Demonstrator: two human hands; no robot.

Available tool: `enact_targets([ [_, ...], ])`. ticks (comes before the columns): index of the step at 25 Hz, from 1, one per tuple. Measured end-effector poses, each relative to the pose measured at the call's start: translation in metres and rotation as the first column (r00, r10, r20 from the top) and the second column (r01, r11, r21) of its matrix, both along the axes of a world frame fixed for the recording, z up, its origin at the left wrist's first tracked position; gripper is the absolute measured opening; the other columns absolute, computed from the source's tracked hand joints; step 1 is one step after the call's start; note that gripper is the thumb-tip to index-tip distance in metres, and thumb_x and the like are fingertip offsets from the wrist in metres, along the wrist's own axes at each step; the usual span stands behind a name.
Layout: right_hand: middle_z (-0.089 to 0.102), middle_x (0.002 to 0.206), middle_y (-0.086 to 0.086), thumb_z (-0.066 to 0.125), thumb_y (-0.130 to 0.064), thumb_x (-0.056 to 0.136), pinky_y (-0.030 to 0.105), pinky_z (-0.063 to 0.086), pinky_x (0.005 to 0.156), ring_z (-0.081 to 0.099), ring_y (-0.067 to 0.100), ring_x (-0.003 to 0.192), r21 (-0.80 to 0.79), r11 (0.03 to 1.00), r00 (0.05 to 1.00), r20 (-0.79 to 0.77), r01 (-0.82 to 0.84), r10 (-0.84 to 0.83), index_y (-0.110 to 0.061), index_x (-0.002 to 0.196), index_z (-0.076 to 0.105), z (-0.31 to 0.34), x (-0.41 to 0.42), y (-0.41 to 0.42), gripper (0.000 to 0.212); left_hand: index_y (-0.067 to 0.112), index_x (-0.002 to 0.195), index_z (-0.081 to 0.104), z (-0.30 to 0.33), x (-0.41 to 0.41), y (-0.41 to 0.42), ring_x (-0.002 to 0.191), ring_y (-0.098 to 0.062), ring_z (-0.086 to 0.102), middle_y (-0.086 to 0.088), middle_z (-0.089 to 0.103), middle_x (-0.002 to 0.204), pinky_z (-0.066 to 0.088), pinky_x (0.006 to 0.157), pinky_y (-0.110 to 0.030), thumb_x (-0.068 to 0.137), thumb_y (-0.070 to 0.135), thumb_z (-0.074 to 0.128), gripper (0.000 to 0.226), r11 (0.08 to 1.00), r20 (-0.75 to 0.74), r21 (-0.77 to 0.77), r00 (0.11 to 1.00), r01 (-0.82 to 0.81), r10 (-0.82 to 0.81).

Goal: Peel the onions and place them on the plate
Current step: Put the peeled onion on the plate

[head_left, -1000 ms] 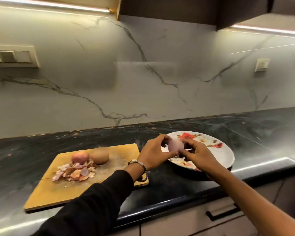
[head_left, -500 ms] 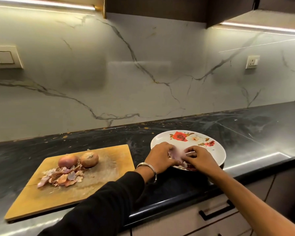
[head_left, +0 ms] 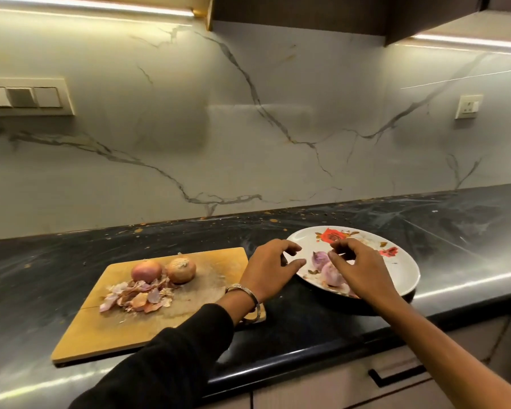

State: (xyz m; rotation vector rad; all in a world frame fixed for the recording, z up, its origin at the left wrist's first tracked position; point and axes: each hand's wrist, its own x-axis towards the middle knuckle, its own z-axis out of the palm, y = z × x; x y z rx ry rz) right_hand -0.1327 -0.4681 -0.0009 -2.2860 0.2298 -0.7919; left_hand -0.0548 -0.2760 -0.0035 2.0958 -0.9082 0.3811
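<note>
From my remote station, the near edge of the bench (head_left: 307,335) carries the cutting board (head_left: 80,335) with a heap of peelings (head_left: 136,296) and two unpeeled onions (head_left: 163,270) behind it. Both hands hover over the plate (head_left: 401,276): left hand (head_left: 270,268) relaxed and empty, right hand (head_left: 357,268) loosely curled, apparently gripping nothing, though blur limits certainty. Two peeled onions (head_left: 326,268) rest on the plate. Risk: the plate sits close to the bench edge; a knock from my withdrawing right hand could shift it or roll the onions off. I can read no brand, label or writing.
</note>
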Motion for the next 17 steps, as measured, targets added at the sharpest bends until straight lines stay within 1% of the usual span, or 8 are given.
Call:
enact_targets([
  [3, 0.069, 0.103, -0.009, 0.069, -0.023, 0.093, 0.007, 0.043, 0.073, 0.061, -0.001, 0.089, -0.051, 0.990, 0.990, 0.031, -0.133, 0.134, -0.021, 0.119, 0.067, 0.011, 0.012, 0.047, 0.026, 0.023, 0.113, 0.068, 0.010, 0.000, 0.047, 0.087, -0.003, 0.061, 0.010, 0.067, 0.101, 0.051, 0.078, -0.016, 0.089, 0.032, 0.070, 0.026, 0.997, 0.035, -0.054, 0.998, -0.048, 0.050],
  [5, 0.069, 0.101, -0.009, 0.070, -0.022, 0.092, 0.006, 0.045, 0.073, 0.062, -0.001, 0.091, -0.075, 0.968, 0.970, 0.014, -0.241, 0.242, -0.021, 0.117, 0.067, 0.015, 0.023, 0.082, 0.025, 0.024, 0.110, 0.068, 0.015, 0.002, 0.081, 0.087, -0.003, 0.061, 0.011, 0.067, 0.100, 0.052, 0.079, -0.020, 0.090, 0.030, 0.069, 0.022, 0.994, 0.047, -0.065, 0.995, -0.089, 0.092],
  [7, 0.071, 0.102, -0.006, 0.070, -0.021, 0.092, 0.011, 0.049, 0.079, 0.064, 0.003, 0.093, -0.076, 0.944, 0.947, -0.002, -0.321, 0.321, -0.019, 0.118, 0.067, 0.016, 0.036, 0.116, 0.026, 0.024, 0.109, 0.069, 0.018, 0.005, 0.115, 0.088, -0.004, 0.062, 0.012, 0.068, 0.100, 0.054, 0.079, -0.023, 0.090, 0.028, 0.069, 0.019, 0.988, 0.040, -0.072, 0.990, -0.135, 0.138],
  [9, 0.070, 0.103, -0.006, 0.069, -0.023, 0.093, 0.016, 0.052, 0.082, 0.064, 0.003, 0.095, -0.070, 0.925, 0.927, -0.017, -0.374, 0.374, -0.020, 0.119, 0.066, 0.013, 0.049, 0.146, 0.027, 0.023, 0.107, 0.070, 0.020, 0.010, 0.147, 0.088, -0.005, 0.062, 0.011, 0.068, 0.098, 0.054, 0.081, -0.025, 0.090, 0.027, 0.069, 0.017, 0.981, 0.031, -0.069, 0.982, -0.183, 0.185],
  [12, 0.069, 0.105, -0.008, 0.068, -0.026, 0.093, 0.013, 0.049, 0.081, 0.062, 0.001, 0.096, -0.088, 0.896, 0.900, -0.043, -0.436, 0.434, -0.021, 0.120, 0.065, 0.007, 0.068, 0.191, 0.028, 0.021, 0.107, 0.070, 0.020, 0.023, 0.192, 0.092, -0.004, 0.062, 0.010, 0.068, 0.100, 0.054, 0.085, -0.026, 0.090, 0.027, 0.069, 0.018, 0.966, 0.028, -0.052, 0.966, -0.255, 0.256],
  [15, 0.068, 0.110, -0.004, 0.070, -0.026, 0.091, 0.023, 0.051, 0.088, 0.062, 0.008, 0.100, -0.121, 0.880, 0.889, -0.061, -0.458, 0.454, -0.018, 0.120, 0.067, 0.003, 0.087, 0.230, 0.030, 0.023, 0.115, 0.067, 0.015, 0.040, 0.229, 0.104, -0.006, 0.058, 0.006, 0.064, 0.114, 0.048, 0.091, -0.020, 0.091, 0.028, 0.068, 0.025, 0.941, 0.018, 0.048, 0.942, -0.336, 0.335],
  [17, 0.069, 0.115, -0.002, 0.070, -0.027, 0.091, 0.029, 0.050, 0.094, 0.061, 0.013, 0.106, -0.151, 0.868, 0.881, -0.081, -0.473, 0.466, -0.017, 0.120, 0.068, 0.002, 0.099, 0.251, 0.031, 0.024, 0.126, 0.061, 0.010, 0.050, 0.247, 0.116, -0.009, 0.054, 0.005, 0.058, 0.127, 0.044, 0.098, -0.022, 0.092, 0.031, 0.066, 0.035, 0.911, -0.032, 0.160, 0.920, -0.380, 0.390],
])
